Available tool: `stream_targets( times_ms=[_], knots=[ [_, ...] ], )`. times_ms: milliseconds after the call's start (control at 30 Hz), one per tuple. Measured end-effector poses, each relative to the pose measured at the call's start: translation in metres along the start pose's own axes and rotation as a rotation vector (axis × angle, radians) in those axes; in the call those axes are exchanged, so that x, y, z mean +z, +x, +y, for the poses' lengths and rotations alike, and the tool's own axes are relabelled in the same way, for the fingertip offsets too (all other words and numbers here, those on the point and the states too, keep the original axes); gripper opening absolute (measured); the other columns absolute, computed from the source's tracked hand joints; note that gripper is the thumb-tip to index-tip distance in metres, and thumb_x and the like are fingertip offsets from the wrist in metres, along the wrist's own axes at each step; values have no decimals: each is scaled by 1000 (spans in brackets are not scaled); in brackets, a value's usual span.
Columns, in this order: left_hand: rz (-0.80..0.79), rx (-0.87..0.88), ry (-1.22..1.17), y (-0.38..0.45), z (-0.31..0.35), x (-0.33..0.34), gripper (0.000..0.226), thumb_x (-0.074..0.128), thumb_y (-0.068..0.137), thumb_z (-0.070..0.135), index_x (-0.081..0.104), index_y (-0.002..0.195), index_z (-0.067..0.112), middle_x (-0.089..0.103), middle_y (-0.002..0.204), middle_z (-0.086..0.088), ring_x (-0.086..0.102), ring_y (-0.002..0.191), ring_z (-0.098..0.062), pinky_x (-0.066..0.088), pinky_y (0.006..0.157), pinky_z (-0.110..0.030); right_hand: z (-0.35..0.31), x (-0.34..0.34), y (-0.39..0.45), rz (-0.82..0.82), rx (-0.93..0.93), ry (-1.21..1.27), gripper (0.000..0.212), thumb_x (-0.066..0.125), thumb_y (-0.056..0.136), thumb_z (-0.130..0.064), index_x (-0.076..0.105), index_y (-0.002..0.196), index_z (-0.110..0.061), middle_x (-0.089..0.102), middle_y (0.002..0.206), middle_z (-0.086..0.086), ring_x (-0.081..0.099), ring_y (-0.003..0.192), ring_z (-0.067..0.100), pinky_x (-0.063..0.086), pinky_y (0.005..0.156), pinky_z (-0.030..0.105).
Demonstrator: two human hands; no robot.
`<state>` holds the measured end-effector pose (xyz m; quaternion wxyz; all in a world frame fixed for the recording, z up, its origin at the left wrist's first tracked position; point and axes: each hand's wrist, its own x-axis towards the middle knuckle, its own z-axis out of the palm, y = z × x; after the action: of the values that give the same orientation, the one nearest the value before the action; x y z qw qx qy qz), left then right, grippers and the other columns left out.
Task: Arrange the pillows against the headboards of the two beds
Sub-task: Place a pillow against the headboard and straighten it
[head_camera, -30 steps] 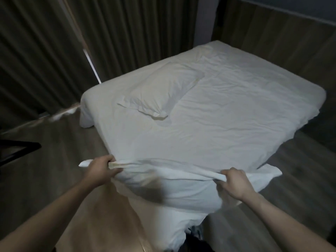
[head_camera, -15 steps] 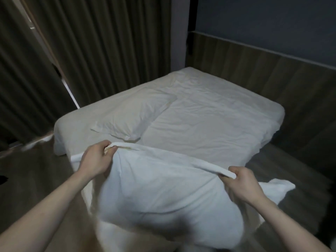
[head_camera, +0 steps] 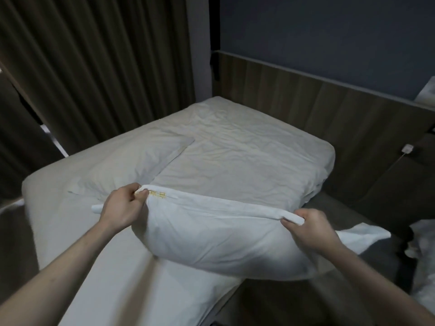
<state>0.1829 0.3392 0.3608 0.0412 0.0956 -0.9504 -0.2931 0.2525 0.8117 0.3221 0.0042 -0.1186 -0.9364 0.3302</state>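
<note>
I hold a plump white pillow by its top seam above the near corner of the bed. My left hand pinches the seam's left end, beside some yellow embroidery. My right hand grips the seam's right end. A second white pillow lies flat on the bed's left side, beyond my left hand. The wooden headboard panel runs along the wall at the bed's right side.
Dark pleated curtains hang behind the bed on the left. A white cable and plug sit on the wall panel at right. More white bedding shows at the right edge, across a narrow floor gap.
The pillow has come up from hanging below the bed's corner and now hangs over the mattress. Both hands kept their grip on the seam. My view rose toward the headboard.
</note>
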Motion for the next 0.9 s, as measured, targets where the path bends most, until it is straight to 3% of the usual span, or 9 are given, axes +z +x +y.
stream_targets(
  times_ms=[200,333,433,533,567,633,700,800,900],
  knots=[
    [16,35,-31,74,68,42,32,60,98,35,60,72,17,61,56,-3,61,69,-26,51,67,-42,27,-33,86,48,-77,-28,45,79,86,-39,64,62,-5,63,59,10,61,61,23,41,57,31],
    [-7,61,-58,129,105,82,32,60,98,33,57,70,18,61,57,-3,61,68,-29,50,67,-41,45,-52,144,6,-32,-45,42,77,87,-46,74,79,-5,72,76,11,67,72,22,47,67,36],
    [-36,86,-58,163,136,113,33,59,99,32,55,69,18,60,57,-4,60,67,-29,49,66,-40,61,-66,176,40,34,16,26,82,84,-41,79,87,-15,77,86,-1,71,83,16,50,73,33],
    [-61,107,-74,191,171,143,34,56,96,37,52,68,17,58,56,-3,59,66,-30,48,65,-41,84,-84,207,60,61,57,18,83,82,-37,80,81,-20,78,78,-2,72,74,10,59,75,40],
    [-65,112,-83,197,185,152,34,54,93,40,52,69,17,58,56,-2,60,67,-29,48,66,-42,91,-92,215,50,75,71,13,83,83,-35,79,78,-24,77,74,-5,70,69,4,60,72,37],
    [-68,115,-104,210,214,170,35,51,90,45,55,70,17,60,57,-1,61,68,-28,49,68,-42,104,-108,234,30,95,109,17,82,86,-29,74,71,-31,72,64,-22,67,62,-6,52,58,14],
    [-72,118,-111,224,244,188,35,50,89,46,57,72,16,63,60,-1,62,70,-27,51,70,-43,121,-122,258,32,97,152,28,81,88,-25,68,64,-32,65,56,-30,63,60,-11,46,53,13],
    [-64,92,-110,245,286,219,32,52,89,45,58,71,19,64,60,0,62,71,-27,51,70,-43,157,-140,299,32,114,191,34,81,88,-27,65,58,-25,61,51,-8,58,51,4,40,53,25],
    [-51,56,-104,254,326,248,31,53,89,45,59,71,21,65,61,1,62,72,-26,49,68,-41,193,-161,337,5,111,173,40,81,88,-30,58,57,-21,53,50,-8,52,49,4,38,53,22]
  ],
)
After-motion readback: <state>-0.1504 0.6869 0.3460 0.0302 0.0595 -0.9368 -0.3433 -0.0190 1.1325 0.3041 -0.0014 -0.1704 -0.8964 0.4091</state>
